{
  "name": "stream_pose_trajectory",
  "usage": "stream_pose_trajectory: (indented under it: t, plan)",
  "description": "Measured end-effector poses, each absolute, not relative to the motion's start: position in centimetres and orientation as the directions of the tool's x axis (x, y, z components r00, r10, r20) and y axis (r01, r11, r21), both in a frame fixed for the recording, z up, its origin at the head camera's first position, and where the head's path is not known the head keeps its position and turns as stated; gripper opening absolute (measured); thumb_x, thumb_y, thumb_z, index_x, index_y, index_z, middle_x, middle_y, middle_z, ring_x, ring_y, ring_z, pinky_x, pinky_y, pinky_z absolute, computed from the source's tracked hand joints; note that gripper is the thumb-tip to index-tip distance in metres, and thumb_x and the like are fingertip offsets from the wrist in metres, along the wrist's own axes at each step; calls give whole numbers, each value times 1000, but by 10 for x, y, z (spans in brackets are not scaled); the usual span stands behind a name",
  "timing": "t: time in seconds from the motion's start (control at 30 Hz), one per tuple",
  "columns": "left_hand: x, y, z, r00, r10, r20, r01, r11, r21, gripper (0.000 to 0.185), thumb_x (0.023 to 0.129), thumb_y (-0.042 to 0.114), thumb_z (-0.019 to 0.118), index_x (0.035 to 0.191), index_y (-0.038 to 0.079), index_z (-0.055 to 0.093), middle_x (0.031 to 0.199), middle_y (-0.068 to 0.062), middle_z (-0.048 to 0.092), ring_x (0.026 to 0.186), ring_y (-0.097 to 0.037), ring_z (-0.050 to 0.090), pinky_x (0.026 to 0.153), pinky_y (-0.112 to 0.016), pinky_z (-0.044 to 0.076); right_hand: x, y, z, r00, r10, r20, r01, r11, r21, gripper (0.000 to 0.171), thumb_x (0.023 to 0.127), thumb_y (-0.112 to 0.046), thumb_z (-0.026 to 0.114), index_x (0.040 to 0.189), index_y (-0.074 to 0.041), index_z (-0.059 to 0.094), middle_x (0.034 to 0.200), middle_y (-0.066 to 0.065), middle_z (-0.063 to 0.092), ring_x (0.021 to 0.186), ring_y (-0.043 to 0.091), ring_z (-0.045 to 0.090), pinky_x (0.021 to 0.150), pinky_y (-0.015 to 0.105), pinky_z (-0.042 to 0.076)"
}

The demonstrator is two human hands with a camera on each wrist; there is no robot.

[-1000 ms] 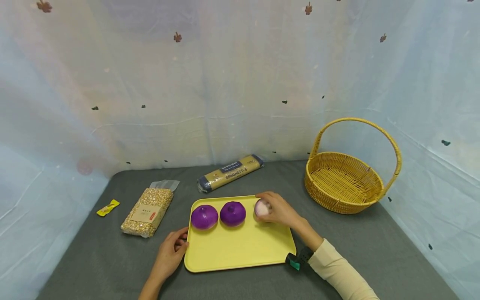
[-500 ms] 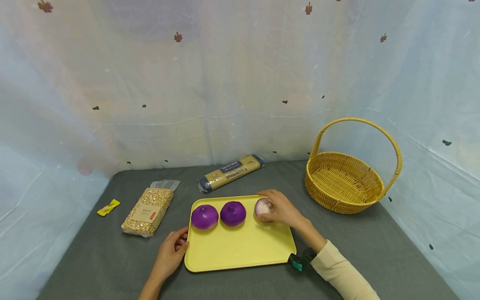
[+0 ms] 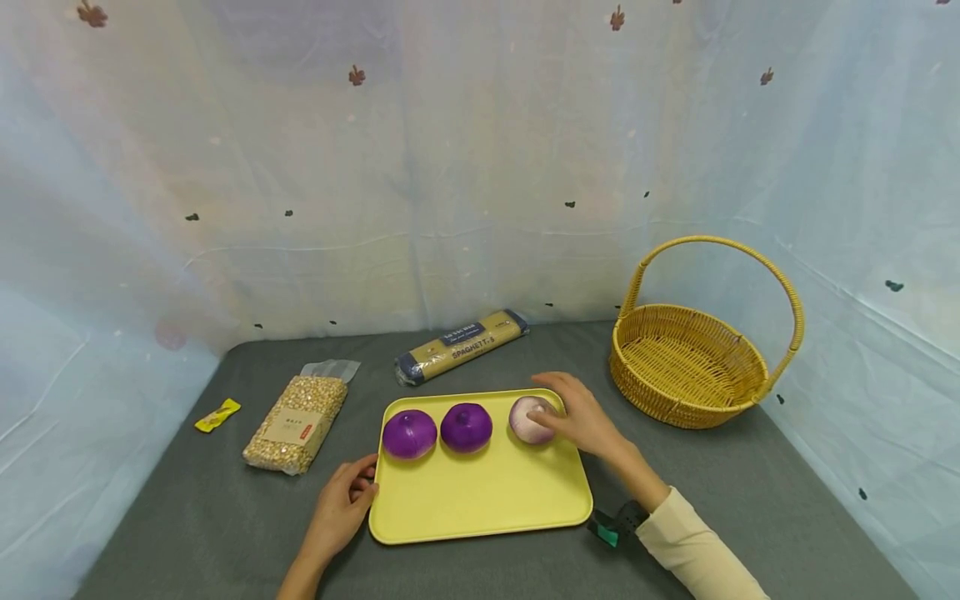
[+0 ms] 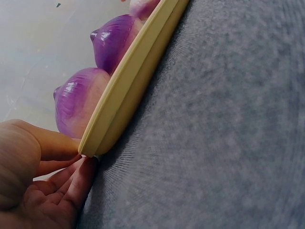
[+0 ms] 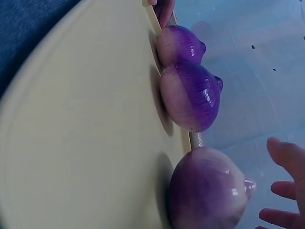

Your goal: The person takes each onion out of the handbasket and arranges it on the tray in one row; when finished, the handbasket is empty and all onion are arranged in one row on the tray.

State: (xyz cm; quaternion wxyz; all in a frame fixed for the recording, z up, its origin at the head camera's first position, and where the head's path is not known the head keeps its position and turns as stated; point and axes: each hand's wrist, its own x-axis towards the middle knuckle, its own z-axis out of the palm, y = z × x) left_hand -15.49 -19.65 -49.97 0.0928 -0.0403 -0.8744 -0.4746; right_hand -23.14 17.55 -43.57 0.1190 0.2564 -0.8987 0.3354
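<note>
Three onions stand in a row on the yellow tray point(image 3: 480, 502): two deep purple ones, the left onion point(image 3: 408, 435) and the middle onion point(image 3: 467, 427), and a paler white-and-purple onion point(image 3: 527, 421) at the right. Beside that pale onion point(image 5: 207, 191) is my right hand point(image 3: 581, 417), fingers spread and holding nothing. A gap shows between it and the onion in the right wrist view. My left hand point(image 3: 339, 510) grips the tray's left edge, thumb at the rim point(image 4: 121, 90) and fingers against its lower side.
Behind the tray lies a spaghetti packet point(image 3: 462, 346). A bag of pale yellow kernels point(image 3: 298, 423) and a small yellow wrapped packet point(image 3: 217, 415) are at the left. A wicker basket point(image 3: 667, 408) with a tall handle stands at the right back on the grey cloth point(image 3: 720, 500).
My right hand has let go of the pale onion and drawn back up and to the right, its fingers widening. The onion stays on the tray. My left hand has not moved.
</note>
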Motion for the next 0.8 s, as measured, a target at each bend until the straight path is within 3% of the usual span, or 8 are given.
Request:
stream_pose_trajectory:
  t: [0.43, 0.8]
  plan:
    - [-152, -208, -489, -995, 33, 89, 92, 587, 805, 41, 83, 0, 65, 123, -3, 57, 97, -8, 55, 79, -9, 53, 66, -21, 48, -216, 201, -433, -811, -363, 459, -564, 696, -445, 56, 85, -34, 67, 134, -12, 49, 138, 12, 42, 126, 32, 39, 93, 54, 38]
    - [-151, -223, -466, -984, 162, 71, 162, 669, 725, 41, 84, 11, 68, 121, -4, 58, 95, -6, 57, 76, -9, 53, 66, -24, 47, -203, 219, -436, -806, -360, 470, -552, 745, -375, 63, 84, -34, 68, 139, -14, 44, 141, 14, 39, 127, 34, 37, 96, 56, 33]
